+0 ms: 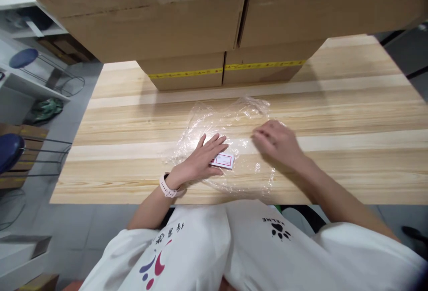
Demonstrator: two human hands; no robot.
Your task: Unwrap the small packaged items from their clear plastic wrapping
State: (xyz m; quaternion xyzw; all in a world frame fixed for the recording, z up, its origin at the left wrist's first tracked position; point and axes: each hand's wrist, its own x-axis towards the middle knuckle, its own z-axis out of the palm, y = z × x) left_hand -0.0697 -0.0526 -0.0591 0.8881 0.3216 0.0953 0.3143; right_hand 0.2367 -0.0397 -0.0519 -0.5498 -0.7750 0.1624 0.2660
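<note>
A sheet of clear plastic film [249, 172] lies crumpled and spread over the wooden table. On it, near the middle, is a small white box [224, 160] with a red-lined label. My left hand [203, 159] lies flat with fingers spread, covering the left end of that box and pressing on the film. At the film's right side, my right hand [276, 143] is closed, thumb and fingers together on the film's edge. Slight motion blur and the hand itself hide most of that grip. A pale pink watch band [169, 187] is around my left wrist.
Large cardboard boxes [160, 18] are stacked at the back of the table [110, 166], the upper ones overhanging. Yellow tape [187, 73] crosses the lower ones. Blue round stools [23, 58], shelves and more cartons stand on the floor at left.
</note>
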